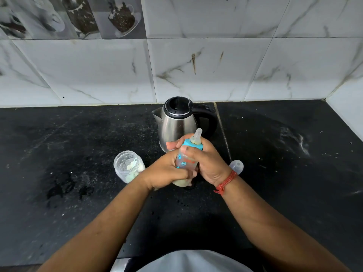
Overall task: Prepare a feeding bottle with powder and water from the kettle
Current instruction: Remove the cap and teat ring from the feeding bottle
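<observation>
The feeding bottle (186, 161) stands on the black counter (78, 146) at centre, with a teal collar, a clear teat on top and pale milky liquid at its bottom. My left hand (167, 171) grips the bottle's lower body. My right hand (204, 160) grips the upper part around the teal collar. Just behind the bottle stands the steel kettle (177, 122), lid down, black handle to the right. An open clear jar (127, 165) with powder sits to the left of my left hand.
A clear bottle cap (236, 166) lies on the counter right of my right wrist. Wet patches and powder specks mark the counter. A marble-tiled wall (196, 65) runs along the back and turns at the right corner.
</observation>
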`<state>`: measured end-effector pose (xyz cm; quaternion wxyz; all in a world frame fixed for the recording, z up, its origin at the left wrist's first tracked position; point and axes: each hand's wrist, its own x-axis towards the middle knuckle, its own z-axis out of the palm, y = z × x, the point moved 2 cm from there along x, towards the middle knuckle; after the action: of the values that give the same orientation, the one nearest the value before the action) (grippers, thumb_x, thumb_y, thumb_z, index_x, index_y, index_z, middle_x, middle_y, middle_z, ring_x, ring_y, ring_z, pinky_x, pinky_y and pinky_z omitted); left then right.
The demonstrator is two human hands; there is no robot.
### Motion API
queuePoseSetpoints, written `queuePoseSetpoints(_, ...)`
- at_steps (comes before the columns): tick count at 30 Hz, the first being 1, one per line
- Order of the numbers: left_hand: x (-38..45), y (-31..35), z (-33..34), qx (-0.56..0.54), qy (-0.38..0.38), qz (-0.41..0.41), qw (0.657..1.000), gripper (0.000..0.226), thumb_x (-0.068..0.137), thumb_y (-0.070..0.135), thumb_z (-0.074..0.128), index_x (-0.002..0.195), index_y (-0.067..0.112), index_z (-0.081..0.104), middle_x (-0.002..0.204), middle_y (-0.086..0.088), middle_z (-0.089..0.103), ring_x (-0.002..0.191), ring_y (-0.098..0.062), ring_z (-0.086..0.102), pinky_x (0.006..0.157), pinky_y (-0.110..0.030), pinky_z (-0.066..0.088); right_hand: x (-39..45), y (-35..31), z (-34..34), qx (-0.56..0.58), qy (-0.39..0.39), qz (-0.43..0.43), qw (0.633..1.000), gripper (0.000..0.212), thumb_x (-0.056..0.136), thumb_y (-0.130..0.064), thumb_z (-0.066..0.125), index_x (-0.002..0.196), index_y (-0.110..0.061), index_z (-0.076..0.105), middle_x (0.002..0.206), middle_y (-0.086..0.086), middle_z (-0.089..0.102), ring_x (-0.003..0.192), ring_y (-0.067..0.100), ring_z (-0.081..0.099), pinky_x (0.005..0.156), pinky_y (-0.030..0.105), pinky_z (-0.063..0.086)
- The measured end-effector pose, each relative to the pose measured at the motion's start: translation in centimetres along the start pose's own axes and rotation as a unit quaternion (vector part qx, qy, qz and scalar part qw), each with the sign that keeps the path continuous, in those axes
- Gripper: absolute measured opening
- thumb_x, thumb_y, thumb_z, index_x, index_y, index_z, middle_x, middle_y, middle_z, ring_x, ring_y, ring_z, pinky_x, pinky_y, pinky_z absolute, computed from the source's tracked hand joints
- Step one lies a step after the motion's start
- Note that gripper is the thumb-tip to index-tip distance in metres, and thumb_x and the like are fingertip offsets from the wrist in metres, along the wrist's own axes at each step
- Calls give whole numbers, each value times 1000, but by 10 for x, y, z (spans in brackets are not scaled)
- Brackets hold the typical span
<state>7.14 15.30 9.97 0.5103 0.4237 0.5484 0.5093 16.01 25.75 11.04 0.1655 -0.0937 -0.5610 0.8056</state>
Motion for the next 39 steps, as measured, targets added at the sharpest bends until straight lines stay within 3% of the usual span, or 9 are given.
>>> queuePoseSetpoints(5,7,3,4,140,169,24,975,42,75,15,69,115,23,62,71,14,66,62,-3,61,59,-20,47,3,0,0,-78,168,43,982,49,76,-38,81,109,-4,71,102,13,78,96,21,75,80,31,59)
queuePoseSetpoints(8,10,5,13,113,161,28,980,27,75,13,67,99,25,62,63,11,62,55,-6,58,53,-22,45,2,1,3,-49,199,40,978,44,73,-30,82,104,0,73,98,16,78,91,25,75,79,35,60)
queuePoseSetpoints(13,5,15,15,46,50,35,997,42,79,-3,62,70,37,67,57,17,56,51,2,51,51,-13,41,1,-11,2,-30,78,-1,996,11,71,-18,73,81,-14,73,109,19,76,110,33,70,96,47,55)
queuePoseSetpoints(18,-1,20,7,-28,-27,11,999,8,75,18,77,82,22,76,77,-2,73,74,-22,69,75,-32,57,4,-24,3,20,-86,-42,995,13,76,-12,66,89,-10,68,99,14,75,118,36,64,101,45,50)
queuePoseSetpoints(24,0,14,5,-102,-99,-8,990,20,77,13,72,95,5,66,84,-9,70,68,-22,69,69,-33,59,7,-21,-1,10,-143,-10,990,17,80,-13,65,95,-5,65,107,16,73,119,36,63,102,50,51)
queuePoseSetpoints(28,4,10,4,-60,33,3,998,16,73,19,72,87,14,64,68,4,64,57,-9,62,58,-23,55,9,-15,-6,-50,5,39,998,35,81,-32,73,106,-8,71,122,21,71,115,31,67,99,49,55)
queuePoseSetpoints(32,10,9,1,37,134,3,990,37,65,21,67,101,16,60,61,10,55,51,-7,50,48,-21,42,9,-9,-3,-121,135,71,981,67,66,-49,83,114,-5,71,109,16,76,99,24,75,88,40,60)
queuePoseSetpoints(36,10,13,9,10,83,19,996,24,74,3,60,74,27,61,53,13,52,46,0,47,47,-14,39,10,-10,2,-74,152,57,984,33,72,-34,80,96,-11,79,106,18,76,99,31,74,88,47,61)
queuePoseSetpoints(39,4,15,8,-70,26,16,997,15,77,4,67,76,19,68,62,5,64,52,-6,62,54,-21,53,9,-15,4,-28,43,47,998,5,78,-23,73,82,-20,76,111,16,76,102,31,71,85,43,56)
